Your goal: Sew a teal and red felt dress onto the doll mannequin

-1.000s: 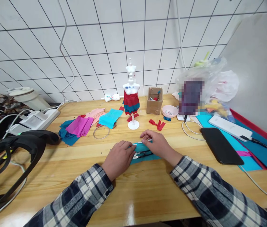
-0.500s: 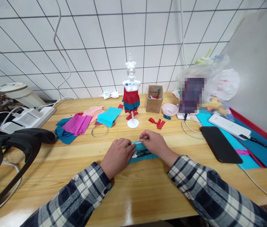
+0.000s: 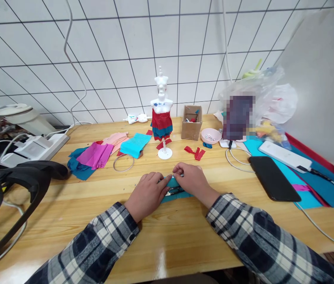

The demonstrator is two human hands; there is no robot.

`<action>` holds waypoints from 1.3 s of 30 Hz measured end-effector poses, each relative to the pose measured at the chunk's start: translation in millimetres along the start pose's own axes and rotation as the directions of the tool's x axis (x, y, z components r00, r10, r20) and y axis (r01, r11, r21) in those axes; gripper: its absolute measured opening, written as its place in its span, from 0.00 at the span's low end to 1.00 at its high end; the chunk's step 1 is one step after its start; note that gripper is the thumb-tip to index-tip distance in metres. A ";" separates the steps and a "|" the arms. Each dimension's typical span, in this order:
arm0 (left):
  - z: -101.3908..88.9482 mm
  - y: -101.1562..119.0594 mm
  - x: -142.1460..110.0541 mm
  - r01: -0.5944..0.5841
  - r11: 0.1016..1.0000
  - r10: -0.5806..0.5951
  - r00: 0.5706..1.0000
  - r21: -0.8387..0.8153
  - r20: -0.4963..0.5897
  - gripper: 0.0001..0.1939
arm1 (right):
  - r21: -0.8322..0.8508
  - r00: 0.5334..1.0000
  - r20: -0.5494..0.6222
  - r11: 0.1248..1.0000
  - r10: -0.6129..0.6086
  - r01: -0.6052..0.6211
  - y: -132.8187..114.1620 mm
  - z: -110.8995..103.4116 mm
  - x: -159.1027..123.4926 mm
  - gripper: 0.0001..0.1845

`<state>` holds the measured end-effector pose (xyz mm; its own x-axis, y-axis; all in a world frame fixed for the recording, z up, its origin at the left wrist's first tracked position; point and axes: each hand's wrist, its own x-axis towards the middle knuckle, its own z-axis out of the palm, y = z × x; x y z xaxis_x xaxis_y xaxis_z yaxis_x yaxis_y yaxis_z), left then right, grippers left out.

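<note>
A teal strip of fabric (image 3: 175, 192) lies on the wooden table (image 3: 167, 228) between my hands, with small black thread snips (image 3: 175, 191) resting on it. My left hand (image 3: 146, 195) lies curled on the strip's left end, fingertips pinching its upper edge. My right hand (image 3: 191, 179) pinches a thin white pin or needle at the strip's top edge, fingers pressed together. Behind them stands a small white mannequin (image 3: 161, 112) dressed in red and teal layers.
Fabric pieces (image 3: 96, 156) in magenta, pink and teal lie at left with a wire ring (image 3: 123, 162). A cardboard box (image 3: 191, 127), pink bowl (image 3: 211, 136), black phone (image 3: 274, 178), white power bank (image 3: 285, 156) and cables sit right. Black headgear (image 3: 15, 185) and a power strip (image 3: 36, 148) are far left.
My right hand has drawn slightly left toward my left hand, bunching the teal strip between them. The view shifted a little.
</note>
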<state>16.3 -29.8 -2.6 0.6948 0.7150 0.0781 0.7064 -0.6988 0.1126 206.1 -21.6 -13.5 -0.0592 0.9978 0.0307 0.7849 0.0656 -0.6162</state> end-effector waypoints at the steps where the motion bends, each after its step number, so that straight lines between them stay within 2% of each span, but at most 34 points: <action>1: -0.7 0.6 0.3 -0.002 1.000 0.002 1.000 0.019 0.005 0.19 | -0.013 1.000 -0.003 1.000 -0.001 0.001 -0.3 -0.8 -0.1 0.06; 4: -2.9 2.3 1.1 -0.012 0.997 0.011 1.000 0.071 0.011 0.17 | -0.053 1.000 -0.015 0.998 -0.019 0.018 0.6 -5.5 1.3 0.06; 7: -4.2 2.9 1.5 -0.028 0.994 0.029 1.000 0.109 -0.008 0.17 | -0.079 0.999 0.022 0.996 -0.027 0.028 5.1 -13.3 4.5 0.08; 11: -4.0 2.8 1.1 -0.038 0.992 0.041 0.999 0.124 -0.020 0.17 | -0.036 0.994 0.104 0.999 0.031 -0.027 15.5 -24.5 7.3 0.10; 15: -3.8 3.1 0.5 -0.032 0.993 0.034 0.999 0.115 -0.013 0.17 | -0.012 0.993 0.109 0.999 0.050 -0.049 23.2 -31.1 7.1 0.10; 29: -2.8 2.5 1.7 -0.036 0.994 0.042 0.998 0.103 -0.057 0.16 | -0.204 0.997 0.072 0.979 0.028 -0.013 23.6 -28.6 7.6 0.12; 34: -2.5 2.1 1.9 -0.032 0.994 0.037 0.998 0.103 -0.044 0.17 | -0.303 0.986 0.073 0.945 0.150 -0.122 37.0 -38.0 11.1 0.19; 39: -3.0 1.4 1.6 -0.025 0.996 0.028 0.999 0.083 -0.037 0.17 | -0.214 0.974 0.114 0.962 0.194 -0.167 50.4 -41.7 14.2 0.17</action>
<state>18.0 -29.6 0.7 0.7090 0.6953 0.1177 0.6976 -0.7160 0.0277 270.5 -3.6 -11.3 0.0246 0.9835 -0.1793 0.8975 -0.1007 -0.4294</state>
